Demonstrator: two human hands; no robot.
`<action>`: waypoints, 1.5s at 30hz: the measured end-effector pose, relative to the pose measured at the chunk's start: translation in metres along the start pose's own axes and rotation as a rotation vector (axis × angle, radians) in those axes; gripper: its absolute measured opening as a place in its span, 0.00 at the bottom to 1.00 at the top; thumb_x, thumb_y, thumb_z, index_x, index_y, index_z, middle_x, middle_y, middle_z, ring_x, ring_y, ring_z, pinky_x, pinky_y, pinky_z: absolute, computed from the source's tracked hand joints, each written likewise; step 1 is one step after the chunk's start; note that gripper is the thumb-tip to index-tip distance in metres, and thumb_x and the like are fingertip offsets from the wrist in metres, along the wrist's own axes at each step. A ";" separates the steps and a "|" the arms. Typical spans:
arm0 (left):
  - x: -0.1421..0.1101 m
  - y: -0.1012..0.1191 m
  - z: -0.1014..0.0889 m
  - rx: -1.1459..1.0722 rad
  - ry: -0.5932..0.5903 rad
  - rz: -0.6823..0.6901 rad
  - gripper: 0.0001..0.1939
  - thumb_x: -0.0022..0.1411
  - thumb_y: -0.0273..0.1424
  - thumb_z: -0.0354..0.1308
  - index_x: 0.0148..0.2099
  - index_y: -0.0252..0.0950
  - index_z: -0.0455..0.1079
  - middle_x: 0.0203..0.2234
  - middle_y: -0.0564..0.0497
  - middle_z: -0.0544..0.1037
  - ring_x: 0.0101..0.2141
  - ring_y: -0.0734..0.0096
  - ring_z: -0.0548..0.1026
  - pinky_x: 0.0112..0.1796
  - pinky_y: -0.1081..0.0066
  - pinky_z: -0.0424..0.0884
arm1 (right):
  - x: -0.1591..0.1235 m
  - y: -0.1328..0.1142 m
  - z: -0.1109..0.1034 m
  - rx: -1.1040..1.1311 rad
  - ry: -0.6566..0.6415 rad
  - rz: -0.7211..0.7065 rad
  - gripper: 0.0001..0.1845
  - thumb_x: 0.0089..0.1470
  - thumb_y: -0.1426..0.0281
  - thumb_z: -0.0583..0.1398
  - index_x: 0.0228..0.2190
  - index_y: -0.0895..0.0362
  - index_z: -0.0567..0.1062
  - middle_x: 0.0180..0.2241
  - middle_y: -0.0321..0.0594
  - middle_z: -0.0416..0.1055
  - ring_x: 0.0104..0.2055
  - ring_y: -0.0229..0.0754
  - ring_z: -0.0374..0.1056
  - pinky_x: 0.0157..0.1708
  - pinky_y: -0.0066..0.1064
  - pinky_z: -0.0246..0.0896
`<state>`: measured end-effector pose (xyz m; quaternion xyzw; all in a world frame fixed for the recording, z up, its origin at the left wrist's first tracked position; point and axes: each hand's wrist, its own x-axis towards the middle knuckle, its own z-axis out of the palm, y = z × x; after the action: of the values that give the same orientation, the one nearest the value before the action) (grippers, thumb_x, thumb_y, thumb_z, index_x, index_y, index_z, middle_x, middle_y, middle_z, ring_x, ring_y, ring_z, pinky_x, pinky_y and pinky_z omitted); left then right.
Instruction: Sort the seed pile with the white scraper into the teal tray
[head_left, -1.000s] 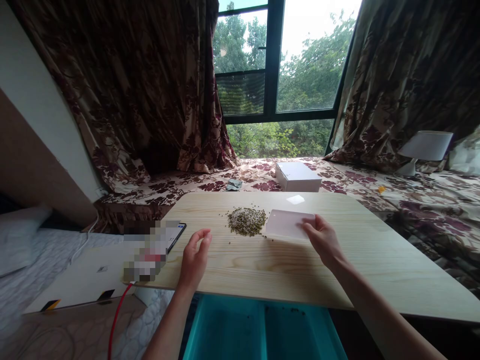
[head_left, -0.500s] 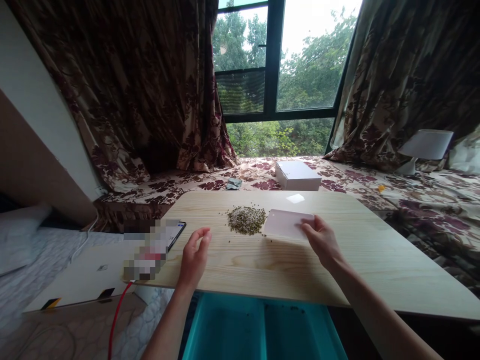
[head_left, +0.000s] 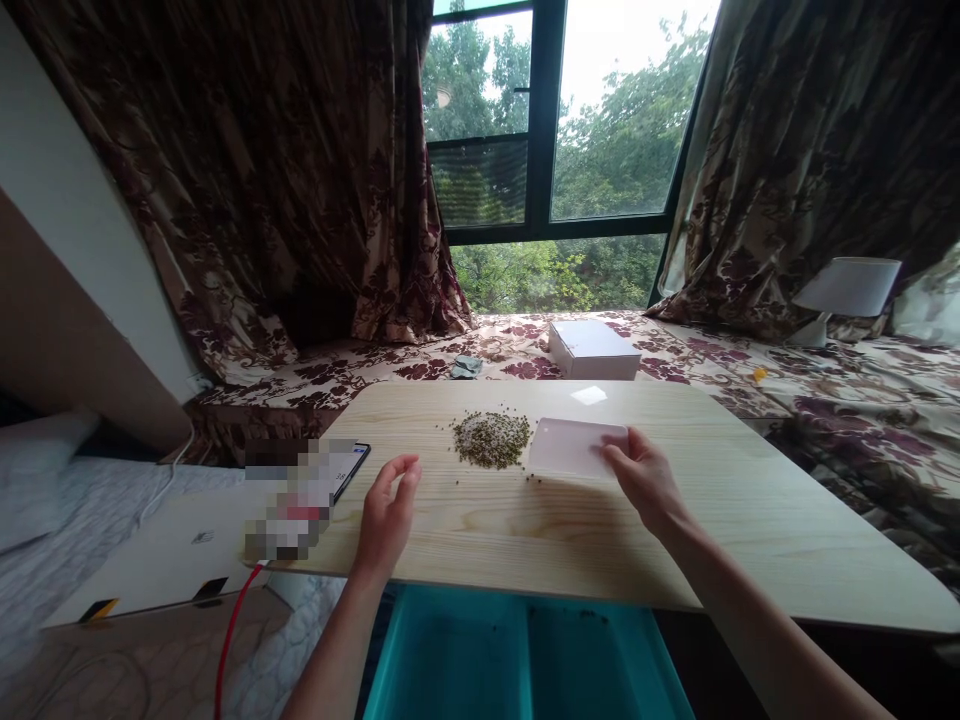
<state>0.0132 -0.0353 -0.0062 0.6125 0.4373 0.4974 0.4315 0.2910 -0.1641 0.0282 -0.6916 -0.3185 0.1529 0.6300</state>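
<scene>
A pile of small green beans mixed with white grains (head_left: 491, 440) lies on the light wooden table (head_left: 480, 540), with a few loose beans around it. My right hand (head_left: 646, 480) pinches the right end of a translucent white plastic scraper (head_left: 570, 447), thumb on top. The scraper has a small hole in its far left corner, and its left edge is close beside the pile. To the left of the pile, my left hand (head_left: 388, 505) hovers near the table's front with fingers loosely curved. Nothing shows between its fingers and thumb.
Below the table's front edge is a teal two-compartment bin (head_left: 529, 650) with some dark bits inside. A phone (head_left: 349, 470), partly blurred out, rests at the table's left, by a red cable (head_left: 229, 630). A white box (head_left: 594, 348) and a lamp (head_left: 847, 285) stand on the window ledge.
Both hands and the scraper hold nearly the same position. The whole view has shifted very slightly; the pile looks unchanged.
</scene>
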 end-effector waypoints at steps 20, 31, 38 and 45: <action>0.000 0.000 0.000 0.022 0.003 0.023 0.23 0.55 0.49 0.56 0.43 0.36 0.72 0.41 0.46 0.77 0.48 0.56 0.72 0.52 0.59 0.63 | 0.003 0.000 0.009 0.061 -0.071 -0.003 0.08 0.38 0.67 0.60 0.26 0.56 0.73 0.24 0.36 0.71 0.26 0.38 0.63 0.27 0.30 0.56; 0.000 0.002 -0.001 0.029 -0.005 0.005 0.23 0.56 0.49 0.55 0.43 0.36 0.71 0.41 0.46 0.76 0.49 0.57 0.71 0.51 0.61 0.63 | 0.006 0.007 0.007 0.011 -0.112 -0.026 0.08 0.38 0.67 0.59 0.25 0.56 0.72 0.24 0.37 0.72 0.28 0.40 0.64 0.28 0.31 0.58; -0.001 0.002 -0.001 0.042 -0.006 0.010 0.23 0.56 0.48 0.55 0.44 0.36 0.71 0.41 0.46 0.77 0.49 0.57 0.72 0.51 0.62 0.64 | 0.003 0.002 0.005 0.019 -0.161 0.006 0.06 0.37 0.66 0.60 0.23 0.54 0.71 0.21 0.34 0.70 0.27 0.41 0.66 0.27 0.31 0.59; 0.000 -0.003 -0.002 0.038 -0.005 0.023 0.22 0.56 0.48 0.55 0.44 0.36 0.71 0.42 0.46 0.77 0.49 0.57 0.72 0.52 0.60 0.63 | -0.006 -0.008 0.001 0.046 -0.244 0.052 0.06 0.36 0.68 0.58 0.23 0.56 0.71 0.23 0.34 0.70 0.26 0.38 0.64 0.27 0.29 0.56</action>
<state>0.0114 -0.0342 -0.0084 0.6269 0.4385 0.4925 0.4150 0.2841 -0.1667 0.0347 -0.6612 -0.3710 0.2594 0.5982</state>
